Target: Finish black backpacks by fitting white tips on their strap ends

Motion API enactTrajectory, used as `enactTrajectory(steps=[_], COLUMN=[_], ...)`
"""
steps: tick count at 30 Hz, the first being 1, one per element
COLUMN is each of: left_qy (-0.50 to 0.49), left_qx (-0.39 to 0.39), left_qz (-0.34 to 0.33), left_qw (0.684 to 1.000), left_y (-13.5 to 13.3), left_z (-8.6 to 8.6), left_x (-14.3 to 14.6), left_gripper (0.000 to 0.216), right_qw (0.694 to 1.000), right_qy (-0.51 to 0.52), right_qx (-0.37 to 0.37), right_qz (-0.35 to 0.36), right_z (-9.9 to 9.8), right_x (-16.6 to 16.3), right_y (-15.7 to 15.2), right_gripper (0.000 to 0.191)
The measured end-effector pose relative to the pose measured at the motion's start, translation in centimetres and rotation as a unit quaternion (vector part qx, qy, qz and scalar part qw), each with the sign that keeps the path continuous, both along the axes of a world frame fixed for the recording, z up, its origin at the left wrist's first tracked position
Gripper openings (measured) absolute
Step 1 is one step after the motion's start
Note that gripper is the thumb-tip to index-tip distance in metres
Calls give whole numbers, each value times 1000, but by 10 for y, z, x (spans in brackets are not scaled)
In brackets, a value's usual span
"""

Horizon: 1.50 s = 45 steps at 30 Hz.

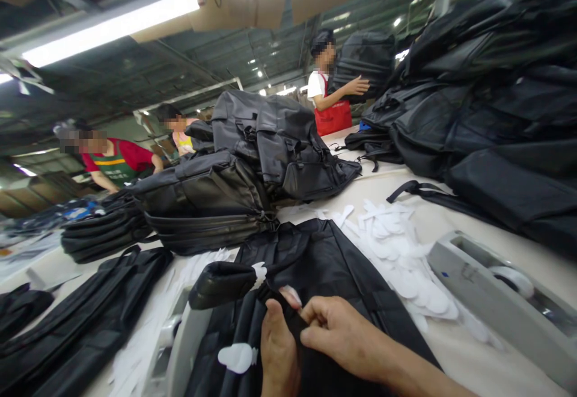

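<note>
A black backpack (360,276) lies on the table in front of me, with a padded shoulder strap (220,286) folded up at its left. My left hand (277,346) is closed around a dark strap of the backpack, thumb upright, fingers partly hidden behind it. Just right of it, my right hand (338,331) pinches the same strap. Between the hands, a pale pinkish bit shows, either fingertips or a small piece; I cannot tell. One white paper tag (237,358) lies on the bag's left side, and another white tag (260,273) sits by the padded strap.
Loose white paper tags (396,258) are heaped right of the bag. Grey tape dispensers stand at right (500,301) and left (174,337). Stacked black backpacks (202,198) rise ahead, with a larger pile (487,114) at right. Several co-workers are beyond; one person (331,99) holds a bag.
</note>
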State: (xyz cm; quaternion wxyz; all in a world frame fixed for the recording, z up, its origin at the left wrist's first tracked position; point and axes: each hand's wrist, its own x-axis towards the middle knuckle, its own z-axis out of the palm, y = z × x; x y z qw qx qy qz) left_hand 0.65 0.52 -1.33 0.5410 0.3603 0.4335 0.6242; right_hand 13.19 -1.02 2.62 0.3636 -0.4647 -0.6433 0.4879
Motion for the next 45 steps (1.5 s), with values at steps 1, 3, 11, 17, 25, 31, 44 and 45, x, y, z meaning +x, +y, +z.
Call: enactTrajectory(steps=[1,3,11,17,25,31,44,45], left_qy=[-1,-2,-16,-7,-9,186,137,110], left_qx=[5,-4,-41,-34,-38,28,14,3], left_qz=[-7,-9,14,-6,-83,-47,-70,-93], left_qw=[1000,1000,999,999,996,981,988,990], left_y=[0,-1,-2,-2,-5,-4,-15,-15], left_z=[-1,0,7,3,6,3,20,21], left_x=[0,1,8,5,7,4,19,19], left_gripper=[49,52,53,53,33,27,27,28], right_qw=[1000,999,998,996,995,963,978,981], right_qy=[-17,-34,-13,-78,-40,-141,-52,-27], right_qx=[-1,6,32,32,70,172,141,125], right_qz=[7,8,-47,-11,-51,-150,-147,-145], right_z=[0,-2,-10,-7,-1,13,5,5], right_x=[1,2,-8,0,-2,16,12,14], right_y=[0,0,1,3,0,3,10,12], right_gripper=[7,14,14,12,17,13,18,19])
